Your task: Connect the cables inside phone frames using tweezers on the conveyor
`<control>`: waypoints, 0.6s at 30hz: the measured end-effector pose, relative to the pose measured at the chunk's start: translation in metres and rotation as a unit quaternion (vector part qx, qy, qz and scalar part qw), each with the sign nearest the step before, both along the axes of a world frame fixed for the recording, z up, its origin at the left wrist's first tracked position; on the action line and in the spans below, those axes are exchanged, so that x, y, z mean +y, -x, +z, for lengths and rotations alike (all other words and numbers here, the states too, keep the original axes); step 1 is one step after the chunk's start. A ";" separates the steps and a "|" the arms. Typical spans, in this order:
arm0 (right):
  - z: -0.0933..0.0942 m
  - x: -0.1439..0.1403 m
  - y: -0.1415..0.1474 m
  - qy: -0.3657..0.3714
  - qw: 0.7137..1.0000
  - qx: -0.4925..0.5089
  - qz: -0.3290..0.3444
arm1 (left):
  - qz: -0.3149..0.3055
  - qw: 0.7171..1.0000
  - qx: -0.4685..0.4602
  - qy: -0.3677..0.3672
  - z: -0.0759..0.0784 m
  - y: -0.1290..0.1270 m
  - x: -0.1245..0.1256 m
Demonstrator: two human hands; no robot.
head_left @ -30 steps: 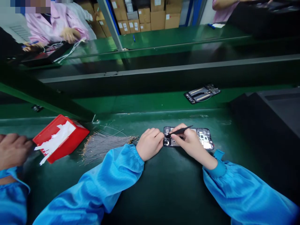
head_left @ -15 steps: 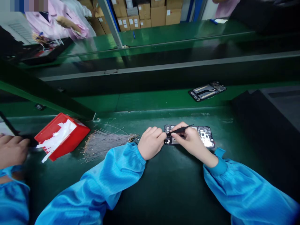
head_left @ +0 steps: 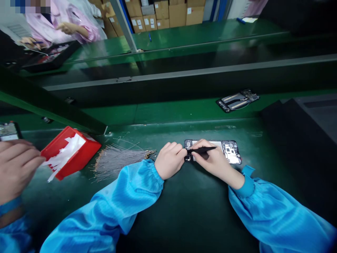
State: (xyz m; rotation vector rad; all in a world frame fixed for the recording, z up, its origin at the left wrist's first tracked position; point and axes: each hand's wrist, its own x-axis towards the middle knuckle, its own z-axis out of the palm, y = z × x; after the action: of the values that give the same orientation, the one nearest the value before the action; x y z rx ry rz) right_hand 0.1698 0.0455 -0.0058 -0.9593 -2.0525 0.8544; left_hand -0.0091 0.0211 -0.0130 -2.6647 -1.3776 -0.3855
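Note:
An opened phone (head_left: pixel 231 151) lies flat on the green bench with its circuit board and metal parts bare. In my right hand (head_left: pixel 213 160) black tweezers (head_left: pixel 204 150) are pinched, their tip pointing left over the phone's left end. My left hand (head_left: pixel 170 161) rests against that same end, fingers curled and closed; whatever they grip is hidden. Left of it a bundle of thin grey wires (head_left: pixel 116 163) with small coppery ends lies spread on the bench, partly behind my left sleeve.
A red bin (head_left: pixel 76 160) with torn white tape stands left of the wires. A co-worker's hand (head_left: pixel 18 168) reaches in at the left edge. Beyond the bench edge, another opened phone (head_left: pixel 237 101) lies on a green strip. Black panels (head_left: pixel 297 140) rise at right.
The tweezers have tilted flatter in my right hand, while my left hand stays put. The far phone has shifted right. The co-worker's hand at left has come nearer the red bin.

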 end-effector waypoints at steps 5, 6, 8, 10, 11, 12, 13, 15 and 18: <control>-0.004 -0.005 0.002 -0.074 0.996 -0.012 0.040 | 0.000 1.000 -0.012 0.010 0.000 -0.001 0.000; -0.004 -0.006 0.004 -0.083 0.996 -0.016 0.041 | 0.002 1.000 -0.015 0.014 0.000 -0.001 0.000; -0.004 -0.007 0.008 -0.093 0.995 -0.018 0.040 | 0.005 0.999 -0.022 0.024 0.001 -0.002 0.000; -0.002 -0.008 0.009 -0.087 0.995 -0.008 0.042 | 0.006 0.999 -0.033 0.042 0.002 0.000 0.001; -0.001 -0.009 0.007 -0.080 0.996 -0.001 0.040 | 0.009 0.998 -0.039 0.055 0.002 0.002 0.002; 0.000 -0.008 0.003 -0.075 0.997 0.010 0.035 | 0.013 0.997 -0.044 0.069 0.003 0.005 0.003; 0.000 -0.008 -0.005 -0.073 0.997 0.020 0.017 | 0.021 0.995 -0.046 0.084 0.004 0.009 0.004; 0.000 -0.006 -0.029 -0.090 0.993 0.037 -0.066 | 0.032 0.993 -0.040 0.105 0.008 0.016 0.005; -0.004 -0.005 -0.073 -0.142 0.947 -0.004 -0.289 | -0.031 0.994 -0.007 0.107 0.013 0.020 0.005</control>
State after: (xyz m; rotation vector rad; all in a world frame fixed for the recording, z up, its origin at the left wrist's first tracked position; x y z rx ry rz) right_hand 0.2425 0.0406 -0.0098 -1.2983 -1.6901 0.2357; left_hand -0.0288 0.0259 0.0004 -2.8867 -1.4154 -0.2777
